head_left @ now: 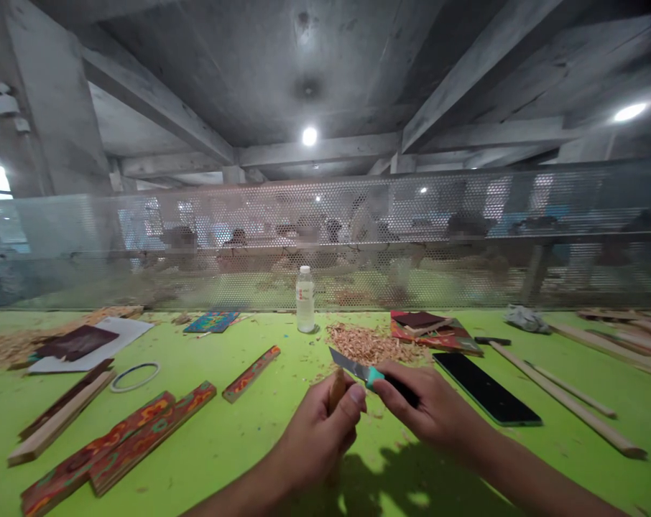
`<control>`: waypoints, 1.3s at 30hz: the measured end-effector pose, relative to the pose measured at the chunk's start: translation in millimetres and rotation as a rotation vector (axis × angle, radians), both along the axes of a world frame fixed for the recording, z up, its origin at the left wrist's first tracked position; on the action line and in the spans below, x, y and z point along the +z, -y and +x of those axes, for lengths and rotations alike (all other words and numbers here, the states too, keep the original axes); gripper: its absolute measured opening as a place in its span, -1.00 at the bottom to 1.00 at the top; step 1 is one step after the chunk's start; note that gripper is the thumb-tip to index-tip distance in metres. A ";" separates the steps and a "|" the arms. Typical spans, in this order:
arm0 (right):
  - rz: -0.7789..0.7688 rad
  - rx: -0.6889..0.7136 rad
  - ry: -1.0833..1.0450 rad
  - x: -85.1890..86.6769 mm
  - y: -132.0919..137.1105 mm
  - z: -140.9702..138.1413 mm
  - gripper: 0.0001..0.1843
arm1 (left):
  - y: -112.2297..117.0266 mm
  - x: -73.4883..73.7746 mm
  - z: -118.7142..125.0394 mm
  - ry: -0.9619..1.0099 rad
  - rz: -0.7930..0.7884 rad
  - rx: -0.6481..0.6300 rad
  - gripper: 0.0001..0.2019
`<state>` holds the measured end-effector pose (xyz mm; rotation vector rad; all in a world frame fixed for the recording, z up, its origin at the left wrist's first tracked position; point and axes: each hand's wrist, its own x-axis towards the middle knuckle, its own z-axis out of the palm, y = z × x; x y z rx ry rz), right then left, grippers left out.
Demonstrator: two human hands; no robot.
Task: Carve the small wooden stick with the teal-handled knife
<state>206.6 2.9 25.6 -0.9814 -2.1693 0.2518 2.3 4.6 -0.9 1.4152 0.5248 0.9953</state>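
Note:
My left hand (320, 427) is wrapped round a wooden stick (337, 388), whose rounded tip shows above the fist. Most of the stick is hidden by the fingers. My right hand (430, 402) grips a utility knife (376, 377) with a teal and black handle. The knife's blade (348, 364) points up and to the left, just above the tip of the stick; whether they touch I cannot tell. Behind the hands lies a heap of wood shavings (371, 345) on the bright green tabletop (239, 445).
A capped bottle (305, 301) stands behind the hands. To the right lie a black phone (487, 388), long wooden sticks (573, 406) and sandpaper (422, 321). Painted wooden strips (153, 434), a white ring (135, 376) and a paper sheet (110, 345) lie left. A perforated metal screen (271, 273) closes the back.

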 end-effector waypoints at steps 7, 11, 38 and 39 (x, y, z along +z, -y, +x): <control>-0.013 0.001 -0.007 -0.3 -1.0 -2.2 -0.58 | -1.4 0.0 1.1 0.010 -0.008 -0.018 -0.56; -0.017 0.025 -0.010 0.6 -0.3 -2.9 -0.59 | -1.9 0.3 0.5 0.007 0.003 -0.024 -0.55; -0.043 0.037 -0.023 -1.3 -1.4 -3.2 -0.55 | -3.9 0.8 1.1 -0.011 0.014 -0.023 -0.54; -0.048 0.034 -0.021 -1.7 -1.4 -3.1 -0.55 | -3.9 0.7 1.1 -0.013 0.014 -0.023 -0.54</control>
